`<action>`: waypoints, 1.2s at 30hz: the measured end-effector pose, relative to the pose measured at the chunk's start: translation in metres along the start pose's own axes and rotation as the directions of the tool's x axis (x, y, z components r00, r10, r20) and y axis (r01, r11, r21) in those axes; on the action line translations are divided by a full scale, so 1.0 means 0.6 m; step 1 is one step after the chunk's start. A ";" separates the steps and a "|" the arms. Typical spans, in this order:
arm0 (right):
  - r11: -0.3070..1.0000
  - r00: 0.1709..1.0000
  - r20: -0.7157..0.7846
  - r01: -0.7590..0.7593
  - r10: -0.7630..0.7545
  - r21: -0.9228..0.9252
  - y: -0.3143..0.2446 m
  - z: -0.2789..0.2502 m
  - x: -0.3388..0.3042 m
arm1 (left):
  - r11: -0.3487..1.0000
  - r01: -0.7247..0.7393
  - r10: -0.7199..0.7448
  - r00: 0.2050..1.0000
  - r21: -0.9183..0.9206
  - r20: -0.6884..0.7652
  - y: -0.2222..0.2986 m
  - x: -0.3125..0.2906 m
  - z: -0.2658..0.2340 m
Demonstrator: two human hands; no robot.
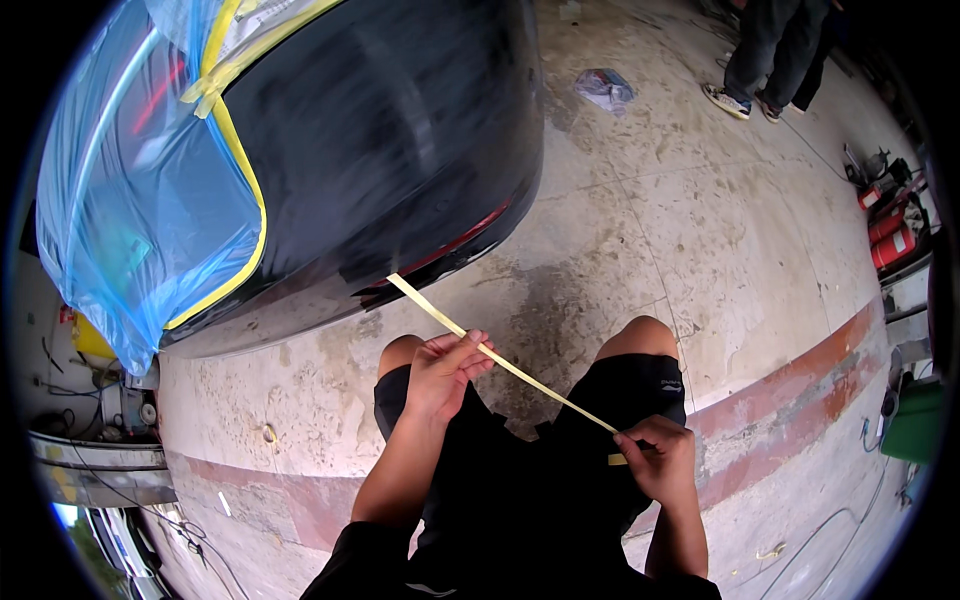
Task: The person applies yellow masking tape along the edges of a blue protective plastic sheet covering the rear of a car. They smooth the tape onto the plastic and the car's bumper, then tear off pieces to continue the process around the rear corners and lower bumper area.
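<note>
A long strip of yellow masking tape (540, 385) stretches taut between my hands in front of the car's bumper. My left hand (445, 372) pinches it partway along, and the free end beyond those fingers reaches up to the bumper's lower edge; whether it touches there I cannot tell. My right hand (660, 458) is closed on the other end, with a short bit of tape poking out under the fingers. The dark bumper (370, 150) has a dull, smeared surface and a thin red reflector (460, 238) low on its corner.
Blue plastic film (170, 210) edged with yellow tape covers the car's side. A crumpled plastic bag (604, 90) lies on the stained floor. Another person's legs (775, 55) stand at the upper right. Red cylinders (890, 240) and a green bin (915, 420) line the right side.
</note>
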State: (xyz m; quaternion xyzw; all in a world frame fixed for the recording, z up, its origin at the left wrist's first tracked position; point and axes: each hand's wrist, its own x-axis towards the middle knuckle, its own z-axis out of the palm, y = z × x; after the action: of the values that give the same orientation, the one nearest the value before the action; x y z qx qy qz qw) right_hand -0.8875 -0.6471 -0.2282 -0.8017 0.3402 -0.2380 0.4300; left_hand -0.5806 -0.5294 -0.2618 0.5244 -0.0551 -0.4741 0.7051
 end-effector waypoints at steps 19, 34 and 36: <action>0.999 0.999 -0.005 -0.033 0.033 -0.002 0.003 0.001 0.008 | 0.997 0.012 -0.009 0.999 -0.073 0.052 -0.019 -0.004 0.005; 0.999 0.999 -0.002 -0.045 0.045 -0.006 0.003 0.003 0.007 | 0.999 -0.025 0.028 0.989 -0.024 0.145 -0.050 -0.006 0.001; 0.999 0.999 -0.010 -0.050 0.050 0.004 0.001 0.003 0.005 | 0.995 0.033 -0.020 0.991 -0.096 0.134 -0.039 -0.007 0.012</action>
State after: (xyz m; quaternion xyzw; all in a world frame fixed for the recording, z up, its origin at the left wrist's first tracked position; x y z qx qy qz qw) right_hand -0.8846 -0.6485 -0.2295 -0.7909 0.3617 -0.2322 0.4357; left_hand -0.6014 -0.5313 -0.2753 0.4571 -0.0716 -0.5193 0.7186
